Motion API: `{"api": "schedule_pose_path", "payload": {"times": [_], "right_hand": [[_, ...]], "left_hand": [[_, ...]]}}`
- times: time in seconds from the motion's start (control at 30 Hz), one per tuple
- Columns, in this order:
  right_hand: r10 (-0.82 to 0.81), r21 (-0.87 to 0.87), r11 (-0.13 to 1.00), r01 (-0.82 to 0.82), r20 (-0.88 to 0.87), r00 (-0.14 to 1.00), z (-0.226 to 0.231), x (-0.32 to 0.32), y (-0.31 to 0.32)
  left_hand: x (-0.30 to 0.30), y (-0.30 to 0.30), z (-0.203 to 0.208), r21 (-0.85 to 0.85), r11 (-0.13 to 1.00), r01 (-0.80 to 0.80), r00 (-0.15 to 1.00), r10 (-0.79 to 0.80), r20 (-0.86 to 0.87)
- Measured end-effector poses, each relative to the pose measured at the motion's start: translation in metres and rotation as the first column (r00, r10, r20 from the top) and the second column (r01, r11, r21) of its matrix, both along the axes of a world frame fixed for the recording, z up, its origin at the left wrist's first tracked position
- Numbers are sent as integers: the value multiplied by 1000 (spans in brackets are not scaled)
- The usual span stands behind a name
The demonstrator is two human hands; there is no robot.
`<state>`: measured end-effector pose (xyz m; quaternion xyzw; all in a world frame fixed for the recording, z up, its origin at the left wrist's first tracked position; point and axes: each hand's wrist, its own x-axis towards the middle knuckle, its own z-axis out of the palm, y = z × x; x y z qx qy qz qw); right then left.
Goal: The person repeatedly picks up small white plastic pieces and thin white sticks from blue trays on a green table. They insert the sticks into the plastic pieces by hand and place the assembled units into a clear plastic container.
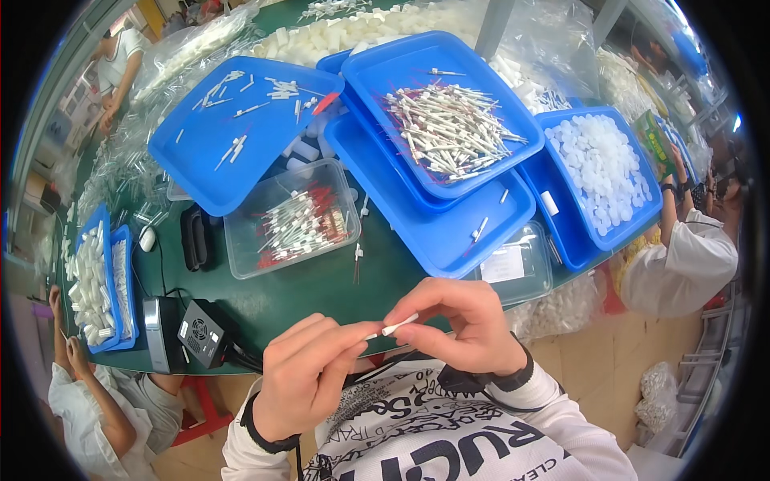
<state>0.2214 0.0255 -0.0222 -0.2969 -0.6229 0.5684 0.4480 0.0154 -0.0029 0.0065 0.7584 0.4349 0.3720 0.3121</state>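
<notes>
1. Surface [269,301]: the green table that spans the middle of my remote view, its far part crowded with containers.
2. Upper blue tray [385,64]: laid over a lower blue tray [433,240] and bearing a dense heap of thin white parts [457,132], which I see pointing in many directions.
3. Left blue tray [188,160]: set at a slant, with a few similar parts scattered across its floor.
4. Right blue tray [593,230]: mostly covered by a pile of whitish, translucent caps [601,172].
5. Clear box [241,232]: just beside the left blue tray, holding more white parts [301,228] among red strands [323,199].
6. Left grip [301,370]: my left hand, narrowed to a pinch, a small white end [370,337] showing between thumb and finger. I cannot tell whether this end belongs to item 9.
7. Right grip [469,325]: my right hand, thumb and forefinger pinched on the white tube of item 9.
8. Black box with a fan [204,333]: near the table's near edge, to the left of the left grip.
9. White tube [399,324]: short and slanted, held in the right grip, its lower end beside the left fingertips, in front of the shirt [417,417].
</notes>
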Motion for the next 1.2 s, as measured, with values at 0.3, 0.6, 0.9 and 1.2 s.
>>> {"api": "schedule_pose_path", "payload": {"times": [0.3, 0.6, 0.9, 1.2], "right_hand": [[-31, 215, 977, -13, 201, 979, -1, 4, 1], [-313, 475, 867, 154, 278, 908, -21, -10, 2], [-293, 583, 799, 147, 163, 942, -22, -21, 1], [-374, 657, 737, 158, 202, 905, -22, -16, 1]], "left_hand": [[0, 2, -6, 156, 987, 35, 969, 5, -247], [4, 1, -7, -132, 985, -112, 993, 118, 32], [-8, -6, -17, -39, 977, -210, 970, 213, 118], [-10, -8, -12, 103, 980, -173, 985, 173, 11]]}}
